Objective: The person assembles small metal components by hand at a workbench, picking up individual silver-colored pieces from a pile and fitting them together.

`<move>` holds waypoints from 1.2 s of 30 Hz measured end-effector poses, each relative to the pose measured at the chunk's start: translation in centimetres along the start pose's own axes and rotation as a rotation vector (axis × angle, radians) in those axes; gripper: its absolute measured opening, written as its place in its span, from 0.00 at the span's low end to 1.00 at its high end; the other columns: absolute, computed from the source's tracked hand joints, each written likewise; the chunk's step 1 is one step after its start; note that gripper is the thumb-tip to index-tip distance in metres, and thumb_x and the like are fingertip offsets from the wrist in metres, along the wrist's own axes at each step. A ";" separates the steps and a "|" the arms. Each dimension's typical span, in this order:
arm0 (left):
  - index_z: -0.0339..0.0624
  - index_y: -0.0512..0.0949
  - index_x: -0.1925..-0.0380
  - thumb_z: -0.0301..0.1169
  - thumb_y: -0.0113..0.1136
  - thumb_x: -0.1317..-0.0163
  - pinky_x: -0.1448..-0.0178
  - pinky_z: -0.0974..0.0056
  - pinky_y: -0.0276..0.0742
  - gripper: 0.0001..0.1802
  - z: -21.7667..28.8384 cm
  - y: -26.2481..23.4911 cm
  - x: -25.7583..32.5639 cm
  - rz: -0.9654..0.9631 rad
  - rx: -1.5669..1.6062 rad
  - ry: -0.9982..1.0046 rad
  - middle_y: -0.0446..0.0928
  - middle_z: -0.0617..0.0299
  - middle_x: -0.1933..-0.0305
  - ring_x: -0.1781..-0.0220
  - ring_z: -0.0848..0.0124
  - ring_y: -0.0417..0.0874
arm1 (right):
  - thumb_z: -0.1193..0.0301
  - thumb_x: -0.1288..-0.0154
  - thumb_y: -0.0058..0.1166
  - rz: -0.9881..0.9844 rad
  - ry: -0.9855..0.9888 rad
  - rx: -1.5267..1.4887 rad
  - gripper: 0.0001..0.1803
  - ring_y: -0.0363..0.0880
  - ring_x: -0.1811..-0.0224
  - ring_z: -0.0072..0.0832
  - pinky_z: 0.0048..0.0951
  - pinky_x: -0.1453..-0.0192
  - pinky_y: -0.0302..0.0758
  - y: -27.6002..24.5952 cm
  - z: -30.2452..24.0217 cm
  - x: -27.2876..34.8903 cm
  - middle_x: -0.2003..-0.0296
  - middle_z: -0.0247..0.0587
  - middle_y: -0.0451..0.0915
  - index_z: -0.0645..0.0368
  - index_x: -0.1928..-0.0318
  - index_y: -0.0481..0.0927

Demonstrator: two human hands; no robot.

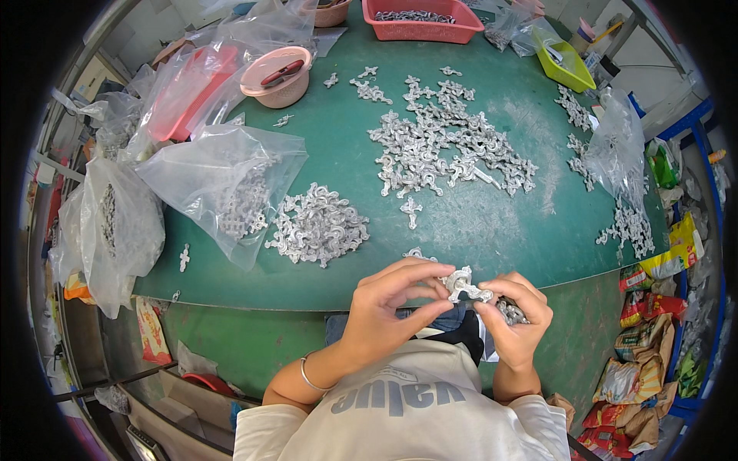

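Near the table's front edge, my left hand (400, 303) pinches one side of a silver metal cross (461, 286) between thumb and fingertips. On the other side, the thumb and forefinger of my right hand (516, 311) grip the same piece. More silver metal pieces (511, 312) show within the curled fingers of that right hand. Just beyond my left fingers lies another silver piece (415, 253), partly hidden. A dense heap of silver castings (321, 224) sits to the left, and a wide spread of metal crosses (446, 138) covers the middle of the green table.
Clear plastic bags (223, 177) with castings crowd the left side. A pink bowl (277, 92) holds red-handled pliers (282, 73). At the far edge stands a red basket (419, 29); a yellow-green basket (569, 69) is far right. Loose castings (626, 230) lie near the right edge.
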State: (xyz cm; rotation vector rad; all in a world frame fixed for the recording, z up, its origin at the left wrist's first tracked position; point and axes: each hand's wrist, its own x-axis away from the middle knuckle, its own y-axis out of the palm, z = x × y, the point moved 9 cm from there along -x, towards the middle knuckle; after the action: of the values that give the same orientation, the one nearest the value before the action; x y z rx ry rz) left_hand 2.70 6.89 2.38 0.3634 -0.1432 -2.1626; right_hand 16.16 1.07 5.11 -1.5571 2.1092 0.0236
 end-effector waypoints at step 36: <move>0.24 0.72 0.61 0.12 0.55 0.51 0.60 0.69 0.74 0.14 -0.9 -0.3 0.3 0.013 0.117 -0.062 0.72 0.53 0.61 0.63 0.72 0.75 | 0.82 0.57 0.58 -0.001 -0.005 -0.099 0.10 0.70 0.80 0.22 0.20 0.75 0.65 0.5 0.5 0.4 0.80 0.40 0.74 0.68 0.69 0.77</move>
State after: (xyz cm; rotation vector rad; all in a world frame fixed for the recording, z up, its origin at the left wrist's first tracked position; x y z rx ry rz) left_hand 2.56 6.86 1.42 0.3611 -0.3070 -2.1590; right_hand 15.83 1.05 4.35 -1.6128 2.1327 0.1335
